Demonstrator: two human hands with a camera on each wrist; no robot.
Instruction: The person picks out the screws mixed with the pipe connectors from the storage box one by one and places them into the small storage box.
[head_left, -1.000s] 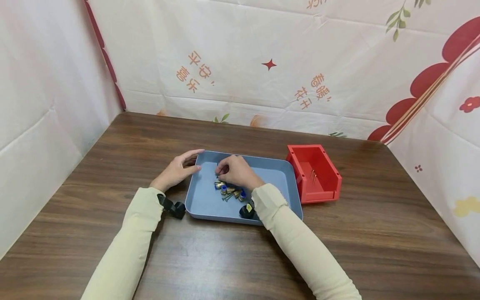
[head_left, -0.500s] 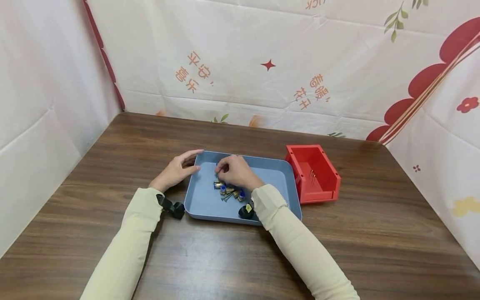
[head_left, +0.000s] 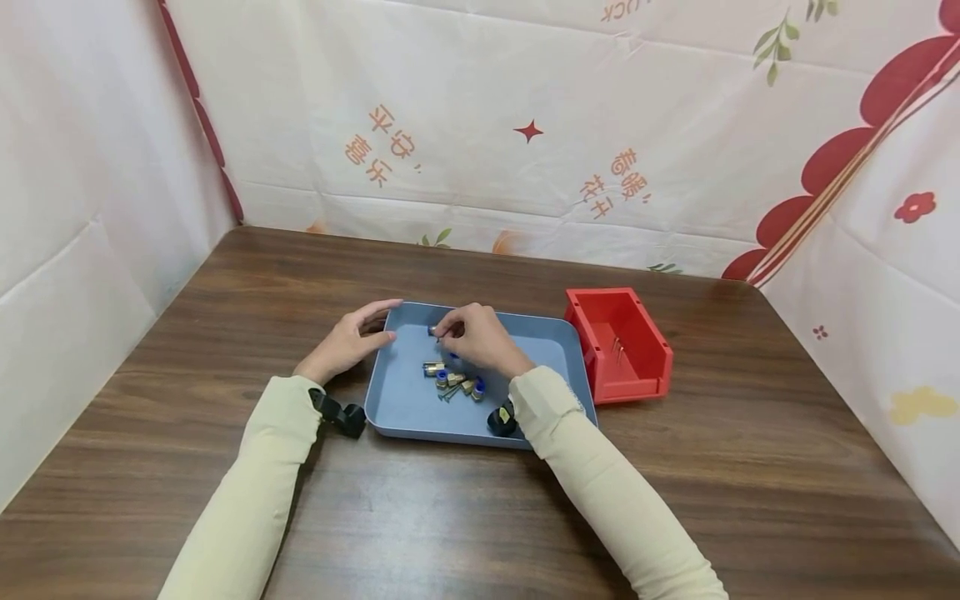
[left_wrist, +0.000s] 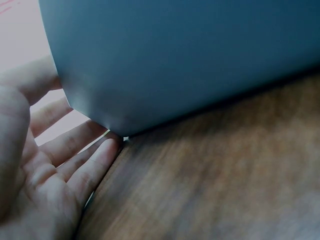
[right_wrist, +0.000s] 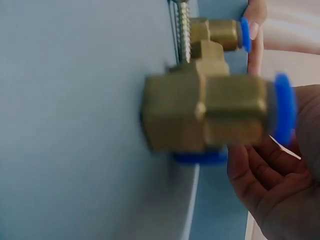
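Note:
My left hand (head_left: 347,343) rests at the left end of the blue-grey tray (head_left: 401,417), its fingers extended along the outer wall (left_wrist: 150,65). Over the left part of the tray, my right hand (head_left: 480,340) pinches a thin, dark, screw-like piece between thumb and index finger; the fingers largely hide it. Close beyond the fingertips lies a fitting (head_left: 432,331). Several brass push-in fittings with blue collars (head_left: 433,369) lie below the hand, with loose screws (head_left: 450,392) among them. In the right wrist view, a large brass fitting (right_wrist: 210,112) covers part of the hand.
A red open-front bin (head_left: 630,390) stands against the tray's right end, with a few screws (head_left: 617,348) inside. Black wrist cameras (head_left: 348,419) sit on both wrists. The wooden table (head_left: 450,517) ends at a patterned cloth (head_left: 465,125) behind.
My right hand has risen slightly and shifted right relative to the tray, uncovering a fitting near its fingertips and a blue collar beneath. My left hand stays at the tray's edge.

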